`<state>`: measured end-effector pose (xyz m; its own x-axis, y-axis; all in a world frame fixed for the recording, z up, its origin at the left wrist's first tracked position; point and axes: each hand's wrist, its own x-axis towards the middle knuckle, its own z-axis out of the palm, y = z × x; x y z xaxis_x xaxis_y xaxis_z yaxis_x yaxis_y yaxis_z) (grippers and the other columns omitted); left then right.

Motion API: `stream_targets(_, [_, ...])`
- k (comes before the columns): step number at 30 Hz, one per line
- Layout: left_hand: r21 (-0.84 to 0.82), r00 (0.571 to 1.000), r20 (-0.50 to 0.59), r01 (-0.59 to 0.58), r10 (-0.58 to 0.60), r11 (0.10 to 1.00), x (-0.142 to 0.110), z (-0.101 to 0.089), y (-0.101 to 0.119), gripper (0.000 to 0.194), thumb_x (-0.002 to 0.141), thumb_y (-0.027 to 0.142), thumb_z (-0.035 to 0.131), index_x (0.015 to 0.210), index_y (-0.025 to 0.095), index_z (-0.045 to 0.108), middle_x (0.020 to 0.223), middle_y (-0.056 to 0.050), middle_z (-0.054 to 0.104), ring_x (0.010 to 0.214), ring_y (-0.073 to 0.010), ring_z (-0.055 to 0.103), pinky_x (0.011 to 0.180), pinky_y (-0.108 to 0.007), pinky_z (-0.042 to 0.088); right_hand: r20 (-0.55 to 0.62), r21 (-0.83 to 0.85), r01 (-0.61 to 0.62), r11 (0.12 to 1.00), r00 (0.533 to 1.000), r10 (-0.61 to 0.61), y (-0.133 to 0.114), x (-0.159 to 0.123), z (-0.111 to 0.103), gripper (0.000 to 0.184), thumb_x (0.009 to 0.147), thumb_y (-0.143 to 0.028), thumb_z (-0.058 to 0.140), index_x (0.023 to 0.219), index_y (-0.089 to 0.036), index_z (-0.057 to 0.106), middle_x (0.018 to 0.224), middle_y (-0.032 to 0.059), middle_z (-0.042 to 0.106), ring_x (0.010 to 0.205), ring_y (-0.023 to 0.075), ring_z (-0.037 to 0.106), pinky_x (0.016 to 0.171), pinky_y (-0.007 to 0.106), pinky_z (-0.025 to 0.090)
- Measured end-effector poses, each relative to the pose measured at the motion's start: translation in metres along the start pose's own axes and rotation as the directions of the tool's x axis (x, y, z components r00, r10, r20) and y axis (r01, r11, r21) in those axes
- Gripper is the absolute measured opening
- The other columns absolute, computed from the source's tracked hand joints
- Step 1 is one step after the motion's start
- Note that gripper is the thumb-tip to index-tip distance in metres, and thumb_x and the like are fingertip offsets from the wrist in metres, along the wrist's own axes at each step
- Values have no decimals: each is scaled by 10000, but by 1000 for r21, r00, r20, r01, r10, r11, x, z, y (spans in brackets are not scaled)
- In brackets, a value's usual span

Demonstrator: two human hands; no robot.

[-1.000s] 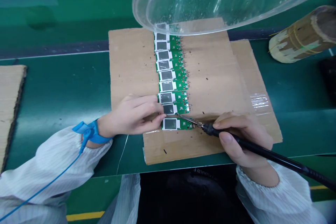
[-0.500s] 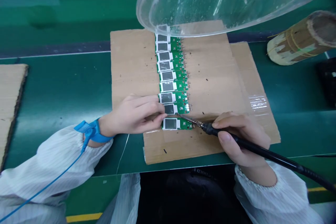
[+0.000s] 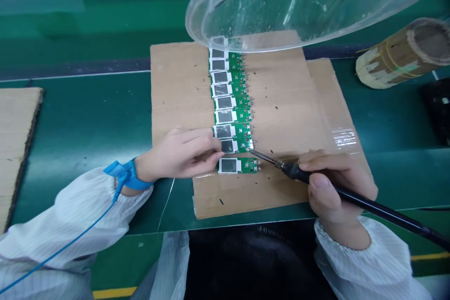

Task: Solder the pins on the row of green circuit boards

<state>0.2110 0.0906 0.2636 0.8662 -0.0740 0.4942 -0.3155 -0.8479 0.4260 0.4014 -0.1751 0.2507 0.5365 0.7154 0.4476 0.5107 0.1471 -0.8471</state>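
Several small green circuit boards (image 3: 234, 103) with grey screens lie in a column on a brown cardboard sheet (image 3: 176, 89). My left hand (image 3: 179, 153) is closed in a pinch against the left end of the second-nearest board (image 3: 235, 145), with a thin solder wire (image 3: 165, 204) trailing from under it. My right hand (image 3: 335, 185) is wrapped round a black soldering iron (image 3: 351, 199); its metal tip touches the right end of that same board. A blue wrist strap (image 3: 124, 176) with a blue cord sits on my left wrist.
A clear plastic dome (image 3: 309, 0) hangs over the far end of the column. A taped cardboard roll (image 3: 401, 54) lies at the right on the green bench. Another cardboard piece (image 3: 16, 136) lies at the left edge. A dark object (image 3: 439, 108) sits far right.
The soldering iron's tip has shifted right along the second-nearest board, from near its middle to its right end, and my right hand moved right with it. My left hand has stayed put.
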Motion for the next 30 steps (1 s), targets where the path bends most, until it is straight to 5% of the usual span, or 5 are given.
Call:
stream_targets(12, [-3, 1000, 29, -12, 12, 1000, 2, 0, 1, 66, 1031, 178, 606, 982, 210, 576, 682, 59, 596, 520, -89, 500, 494, -248, 328, 197, -47, 104, 993, 976, -93, -9, 11, 6, 167, 909, -129, 707, 1053, -214, 707, 844, 30, 735, 684, 187, 721, 586, 315, 568])
stream_targets(30, [-1, 999, 48, -1, 1, 1000, 0, -1, 1, 67, 1047, 186, 584, 983, 202, 574, 707, 50, 611, 550, -89, 525, 508, -237, 353, 99, 34, 80, 996, 992, -83, 0, -1, 1, 183, 924, -146, 706, 1096, -203, 729, 881, 52, 727, 757, 217, 705, 603, 349, 553])
